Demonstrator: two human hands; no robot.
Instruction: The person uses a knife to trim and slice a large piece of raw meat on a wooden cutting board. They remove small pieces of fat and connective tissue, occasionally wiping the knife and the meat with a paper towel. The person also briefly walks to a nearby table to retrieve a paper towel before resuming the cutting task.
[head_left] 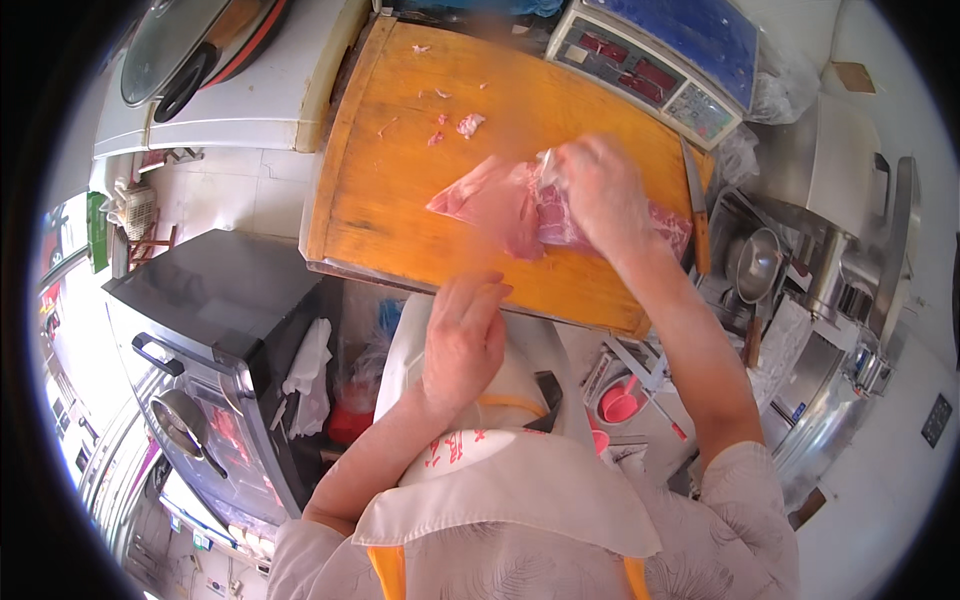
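Note:
A slab of pale pink raw meat [490, 205] lies across the right half of a wooden cutting board [400, 180]. Its redder end [668, 225] shows beyond my right wrist. My right hand [600, 190] is closed over the middle of the meat, slightly blurred. A small whitish thing [546, 167] pokes out by its fingertips; what it is I cannot make out. My left hand [466, 335] hangs at the board's near edge, in front of my apron, fingers loosely bent and nothing seen in them. Small meat scraps [470, 125] are scattered farther back.
A knife [697, 210] with a wooden handle lies along the board's right edge. Behind stands a weighing scale [640, 70] with a blue top. A black cabinet [220, 290] is at left, a lidded pan [190, 60] at far left. A metal ladle [757, 265] sits at right.

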